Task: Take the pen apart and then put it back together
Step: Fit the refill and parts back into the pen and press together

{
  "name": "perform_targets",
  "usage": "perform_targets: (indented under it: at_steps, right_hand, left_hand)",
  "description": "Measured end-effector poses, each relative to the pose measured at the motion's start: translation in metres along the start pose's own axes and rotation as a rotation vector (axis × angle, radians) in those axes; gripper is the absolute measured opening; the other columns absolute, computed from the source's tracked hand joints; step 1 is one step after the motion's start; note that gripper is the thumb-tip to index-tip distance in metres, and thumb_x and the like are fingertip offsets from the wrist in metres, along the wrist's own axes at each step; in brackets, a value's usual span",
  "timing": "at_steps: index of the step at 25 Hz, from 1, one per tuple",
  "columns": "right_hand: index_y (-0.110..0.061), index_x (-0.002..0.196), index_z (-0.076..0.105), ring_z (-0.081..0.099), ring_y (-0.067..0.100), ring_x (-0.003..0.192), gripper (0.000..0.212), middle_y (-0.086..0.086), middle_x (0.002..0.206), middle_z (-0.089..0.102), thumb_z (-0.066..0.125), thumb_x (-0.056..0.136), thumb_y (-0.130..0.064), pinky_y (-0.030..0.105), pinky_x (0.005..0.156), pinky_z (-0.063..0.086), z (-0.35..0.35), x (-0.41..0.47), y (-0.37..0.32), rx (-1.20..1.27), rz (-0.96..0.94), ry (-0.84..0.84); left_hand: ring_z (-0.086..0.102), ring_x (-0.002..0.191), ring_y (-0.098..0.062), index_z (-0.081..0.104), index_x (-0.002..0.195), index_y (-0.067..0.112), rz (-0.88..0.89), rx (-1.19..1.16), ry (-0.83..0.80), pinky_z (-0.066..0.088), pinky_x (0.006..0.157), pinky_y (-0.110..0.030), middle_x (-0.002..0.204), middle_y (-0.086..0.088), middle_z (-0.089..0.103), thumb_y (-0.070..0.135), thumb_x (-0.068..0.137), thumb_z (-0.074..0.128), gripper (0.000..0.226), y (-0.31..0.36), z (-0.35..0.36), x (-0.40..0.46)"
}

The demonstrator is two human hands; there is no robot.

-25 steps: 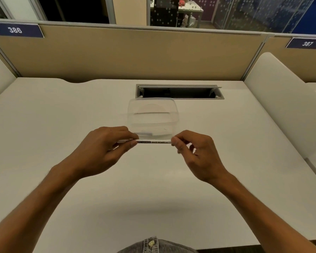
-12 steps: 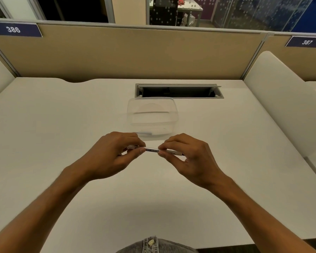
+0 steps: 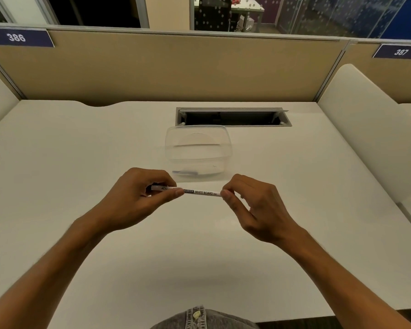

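left grip (image 3: pixel 138 198) curls round the pen (image 3: pixel 197 192); right grip (image 3: pixel 254 207) pinches its other end, above the desk (image 3: pixel 81 162); tub (image 3: pixel 198 148) just beyond.

A clear plastic container (image 3: pixel 198 148) is sitting on the white desk (image 3: pixel 81 150), just before an open cable tray (image 3: pixel 233 116); tan partitions (image 3: pixel 166 67) are bearing number plates (image 3: pixel 18 38).

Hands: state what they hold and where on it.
Both hold one whiteboard marker, level above the desk. The left hand grips its left end; the right hand pinches its right end.
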State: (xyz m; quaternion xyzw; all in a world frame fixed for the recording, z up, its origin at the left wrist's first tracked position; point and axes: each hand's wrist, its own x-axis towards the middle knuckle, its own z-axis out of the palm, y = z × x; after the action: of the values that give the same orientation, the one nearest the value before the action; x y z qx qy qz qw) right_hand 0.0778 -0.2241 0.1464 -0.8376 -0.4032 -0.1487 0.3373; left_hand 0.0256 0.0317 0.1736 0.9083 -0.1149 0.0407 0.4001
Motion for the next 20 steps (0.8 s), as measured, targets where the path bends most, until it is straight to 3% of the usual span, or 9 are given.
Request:
perform_targets:
  at_steps: [4, 9, 14, 17, 20]
  right_hand:
    - [-0.011, 0.079, 0.058, 0.040, 0.011, 0.059, 0.030, -0.001, 0.070, 0.056, 0.041, 0.099, -0.025, 0.031, 0.049, 0.036, 0.0053, 0.0020, -0.0024, -0.021, -0.017, 0.012]
    - [-0.011, 0.079, 0.058, 0.042, 0.013, 0.057, 0.030, 0.000, 0.070, 0.057, 0.041, 0.099, -0.024, 0.030, 0.049, 0.037, 0.0084, 0.0082, -0.0070, -0.001, -0.026, 0.036]
    - [-0.008, 0.082, 0.059, 0.033, 0.007, 0.061, 0.028, 0.000, 0.072, 0.056, 0.042, 0.098, -0.023, 0.023, 0.051, 0.029, 0.0050, 0.0071, -0.0048, -0.051, -0.085, 0.026]
    - [-0.008, 0.079, 0.057, 0.033, 0.010, 0.057, 0.031, 0.000, 0.066, 0.053, 0.039, 0.099, -0.023, 0.027, 0.048, 0.032, 0.0048, 0.0082, -0.0044, -0.078, -0.099, 0.024]
    - [-0.013, 0.071, 0.048, 0.038, 0.017, 0.048, 0.034, -0.002, 0.057, 0.046, 0.035, 0.100, -0.027, 0.035, 0.044, 0.036, 0.0050, 0.0084, -0.0083, 0.112, 0.023, -0.011]
  left_hand:
    - [0.052, 0.058, -0.017, 0.067, 0.076, 0.027, -0.030, 0.054, -0.050, 0.043, 0.056, -0.037, 0.062, 0.002, 0.059, 0.064, 0.081, 0.051, 0.041, -0.0014, -0.0005, 0.0005]
    - [0.044, 0.054, -0.017, 0.068, 0.079, 0.029, -0.001, 0.000, -0.106, 0.032, 0.050, -0.022, 0.061, -0.001, 0.057, 0.064, 0.085, 0.047, 0.041, 0.0010, 0.0005, 0.0010]
    - [0.042, 0.054, -0.022, 0.065, 0.073, 0.027, 0.013, -0.034, -0.096, 0.031, 0.049, -0.026, 0.058, -0.005, 0.053, 0.060, 0.084, 0.049, 0.039, 0.0011, -0.0004, -0.0009]
    - [0.045, 0.054, -0.025, 0.069, 0.074, 0.025, 0.039, -0.039, -0.064, 0.036, 0.051, -0.037, 0.058, -0.003, 0.057, 0.059, 0.083, 0.052, 0.039, 0.0032, -0.0005, -0.0011]
    - [0.048, 0.052, -0.017, 0.074, 0.077, 0.023, 0.098, -0.012, 0.012, 0.037, 0.049, -0.032, 0.058, 0.005, 0.060, 0.053, 0.083, 0.055, 0.036, 0.0066, 0.0007, -0.0013]
